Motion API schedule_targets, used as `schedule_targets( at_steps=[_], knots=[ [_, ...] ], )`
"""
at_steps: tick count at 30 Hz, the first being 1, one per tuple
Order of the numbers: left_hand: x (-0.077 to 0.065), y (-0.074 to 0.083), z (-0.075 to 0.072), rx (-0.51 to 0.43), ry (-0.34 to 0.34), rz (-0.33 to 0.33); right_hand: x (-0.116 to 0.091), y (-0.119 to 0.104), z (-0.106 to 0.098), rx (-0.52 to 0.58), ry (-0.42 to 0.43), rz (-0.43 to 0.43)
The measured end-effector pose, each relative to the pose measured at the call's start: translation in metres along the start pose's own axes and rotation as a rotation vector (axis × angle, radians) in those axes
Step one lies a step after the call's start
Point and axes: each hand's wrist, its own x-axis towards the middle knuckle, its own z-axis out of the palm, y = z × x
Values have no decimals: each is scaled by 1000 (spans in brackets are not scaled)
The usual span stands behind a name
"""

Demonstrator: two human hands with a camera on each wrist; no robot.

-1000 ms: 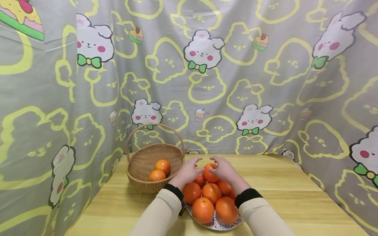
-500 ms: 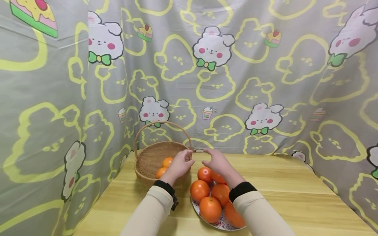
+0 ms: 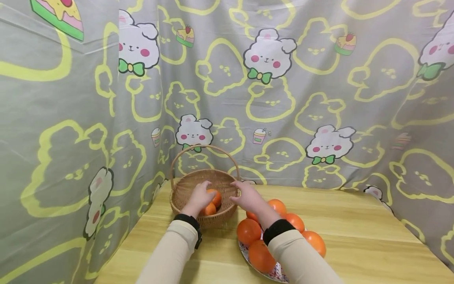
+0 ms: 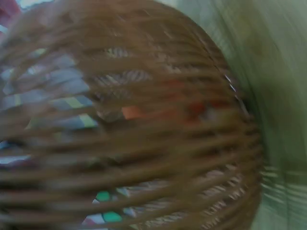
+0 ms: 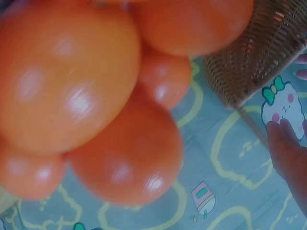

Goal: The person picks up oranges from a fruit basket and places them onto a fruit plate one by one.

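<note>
A wicker basket (image 3: 182,189) with a tall arched handle stands on the table, two oranges (image 3: 208,209) inside it. Over its opening is my left hand (image 3: 198,197), fingers and thumb spread, overlapping the oranges in the head view. My right hand (image 3: 248,196) is at the basket's right rim, thumb and fingers apart with nothing between them. Below the right forearm lies a patterned plate (image 3: 278,273) bearing several oranges (image 3: 261,256), partly hidden by the sleeve. Blurred basket weave (image 4: 144,143) fills most of the left wrist view. Large oranges (image 5: 72,76) crowd the right wrist view.
The wooden table (image 3: 354,228) extends right of the plate. A grey curtain (image 3: 227,102) printed with rabbits and yellow outlines encloses the back and both sides. The basket's handle (image 3: 213,148) arches up behind the hands.
Both hands have moved left from above the plate of oranges to the basket. The head view has turned, so basket and plate appear farther right. The basket still holds two oranges.
</note>
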Motion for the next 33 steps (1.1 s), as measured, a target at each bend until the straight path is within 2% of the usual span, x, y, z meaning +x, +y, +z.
schedule_targets(
  at_steps=[3, 6, 10, 14, 18, 23, 28, 33],
  knots=[
    [2, -10, -1, 49, -18, -48, 5, -3, 9, -9, -17, -10],
    [1, -15, 4, 86, -43, -70, 7, -5, 15, 1, -40, -20],
    [-3, -21, 10, 131, -109, -85, 9, -7, 19, 21, -60, -29],
    [-7, -27, 13, 125, -180, -114, 11, -5, 22, -8, -58, -55],
    [-8, -31, 13, 96, -193, -119, 15, -5, 24, -33, -62, -66],
    [-9, -33, 12, 136, -202, -109, 13, -8, 24, -26, -98, -64],
    [-8, -25, 7, 72, -214, -96, 11, -9, 24, -41, -144, -93],
    [-5, -12, -2, -22, -210, -99, 10, -8, 20, -49, -151, -92]
  ],
)
